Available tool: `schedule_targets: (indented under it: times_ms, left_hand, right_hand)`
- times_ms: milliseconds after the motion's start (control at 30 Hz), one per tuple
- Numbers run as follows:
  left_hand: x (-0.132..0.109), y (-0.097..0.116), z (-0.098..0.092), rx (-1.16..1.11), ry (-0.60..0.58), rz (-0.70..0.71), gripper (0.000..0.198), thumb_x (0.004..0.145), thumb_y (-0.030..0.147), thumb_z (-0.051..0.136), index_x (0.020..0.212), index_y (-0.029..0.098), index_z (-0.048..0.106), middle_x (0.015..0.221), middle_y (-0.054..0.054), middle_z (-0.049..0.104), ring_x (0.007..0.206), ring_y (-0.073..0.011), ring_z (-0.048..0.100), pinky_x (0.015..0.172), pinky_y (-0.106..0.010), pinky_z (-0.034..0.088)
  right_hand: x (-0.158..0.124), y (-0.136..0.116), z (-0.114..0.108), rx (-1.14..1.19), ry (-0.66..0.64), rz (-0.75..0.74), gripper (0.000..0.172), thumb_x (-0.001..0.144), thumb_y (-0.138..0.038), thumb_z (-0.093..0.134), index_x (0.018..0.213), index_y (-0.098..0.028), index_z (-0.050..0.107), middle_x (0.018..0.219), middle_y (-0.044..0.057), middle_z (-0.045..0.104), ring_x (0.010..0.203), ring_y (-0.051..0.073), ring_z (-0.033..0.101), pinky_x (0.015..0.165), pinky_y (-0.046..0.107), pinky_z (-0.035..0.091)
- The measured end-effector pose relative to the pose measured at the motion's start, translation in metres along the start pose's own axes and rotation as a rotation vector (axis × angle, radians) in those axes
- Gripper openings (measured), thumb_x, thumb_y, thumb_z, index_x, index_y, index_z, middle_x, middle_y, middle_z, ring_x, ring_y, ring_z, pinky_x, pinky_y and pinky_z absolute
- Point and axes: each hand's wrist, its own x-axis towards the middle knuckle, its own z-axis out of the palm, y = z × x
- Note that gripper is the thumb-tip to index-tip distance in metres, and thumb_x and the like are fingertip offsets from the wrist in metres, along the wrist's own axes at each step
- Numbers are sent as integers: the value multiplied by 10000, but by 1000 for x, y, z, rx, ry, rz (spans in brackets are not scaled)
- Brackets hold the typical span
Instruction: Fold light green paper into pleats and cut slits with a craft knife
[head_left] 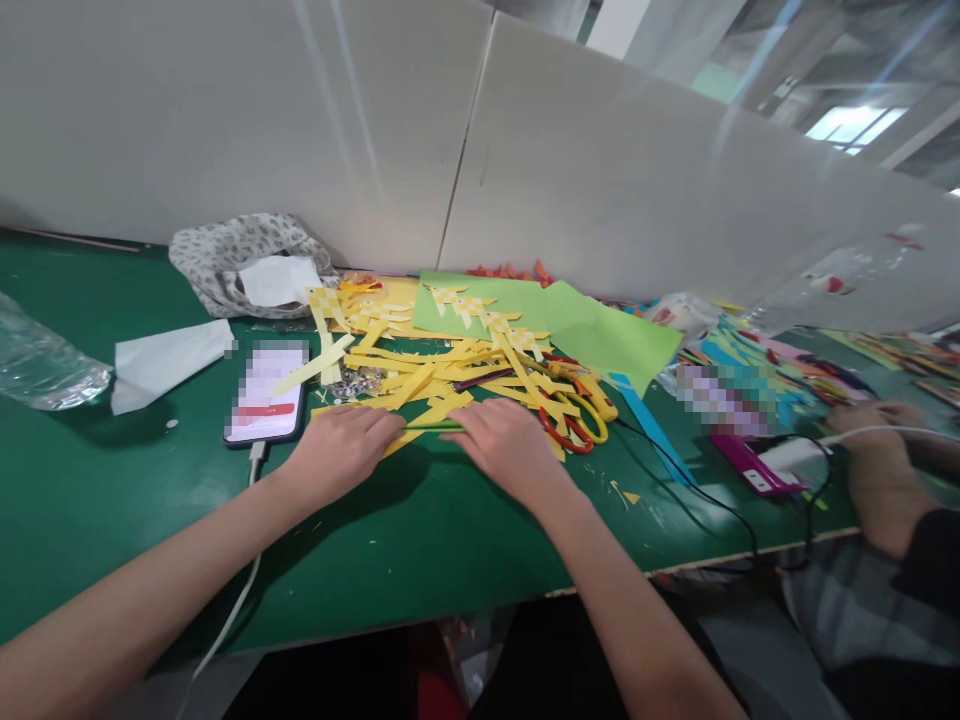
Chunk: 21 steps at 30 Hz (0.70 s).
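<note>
Over our green tabletop (420, 540), our left fingers (386, 426) and right fingers (466, 418) pinch a green strip (433, 428); some checked yellow pieces (501, 323) look woven, many yellow strips (418, 384) lie loose.

On table (450, 560): strip heap (420, 385) mid. Left hand (345, 440) and right hand (506, 440) in front of it. Phone (268, 392) left of heap, cloth bundle (206, 265) behind phone. Scissors (579, 447) at heap's right end. Sheet (615, 335) behind heap, seemingly partly under it. Partition (600, 160) at back.
</note>
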Motion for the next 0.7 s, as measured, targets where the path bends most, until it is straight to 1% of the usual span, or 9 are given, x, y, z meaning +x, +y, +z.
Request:
schedule_targets:
  times_ms: [100,200,300,333,367,433,500,600,700]
  left_hand:
    - [-1,-2,2,31,-38,-125,254,958,305,384,1016,138,566,785,-74,706,583,-178,646,445,-243,386]
    - [-3,-2,4,51,-77,-178,336,948,408,406,1139,153,512,773,-60,716,544,-168,648,399,-218,349]
    - [-3,1,4,80,-70,-162,311,941,403,425,1122,163,505,823,-71,725,526,-165,651,390,-219,342]
    - [-3,1,4,74,-75,-146,290,940,389,430,1106,164,504,844,-73,725,537,-169,656,393,-223,350]
    - [-3,2,3,57,-85,-126,268,939,372,434,1094,164,501,858,-72,722,557,-176,664,399,-228,359]
    - [-4,3,2,9,-112,-88,226,934,329,444,1080,164,492,865,-63,713,611,-191,679,411,-234,377]
    - [-3,4,1,-38,-131,-72,200,931,305,452,1068,166,492,889,-57,702,639,-189,680,420,-230,386]
    - [-2,4,0,-89,-111,-69,177,946,299,433,1033,170,517,973,-66,687,711,-173,674,491,-226,438]
    - [-1,3,0,-167,-38,-72,207,960,298,403,996,164,557,1014,-81,675,874,-198,651,649,-274,503]
  right_hand:
    - [-4,18,-9,26,25,147,271,947,-346,462,972,-149,646,823,78,693,768,194,620,693,309,404]
    - [-4,18,-11,61,40,185,281,937,-356,472,1044,-156,637,943,97,693,889,223,617,790,351,442]
    - [0,0,-6,0,90,91,368,907,-404,516,1179,-165,579,1197,142,612,1144,286,508,983,489,358]
    - [1,-8,-3,-26,121,24,342,909,-385,519,1174,-177,581,1246,139,586,1199,290,465,1016,513,320]
    - [3,-15,0,-46,156,-58,262,923,-313,509,1129,-181,602,1246,123,590,1208,271,456,1028,498,309]
    - [4,-26,4,-79,226,-172,182,931,-177,478,1021,-168,636,1165,94,634,1128,225,502,1029,440,316]
    - [5,-30,6,-94,243,-187,195,930,-129,454,960,-162,644,1022,73,675,968,196,552,973,387,359]
    - [5,-25,7,-34,189,-100,196,943,-161,437,931,-153,632,853,65,674,814,186,563,832,343,410]
    - [4,-14,5,97,117,2,197,955,-207,427,912,-146,609,826,80,669,792,195,576,775,330,411]
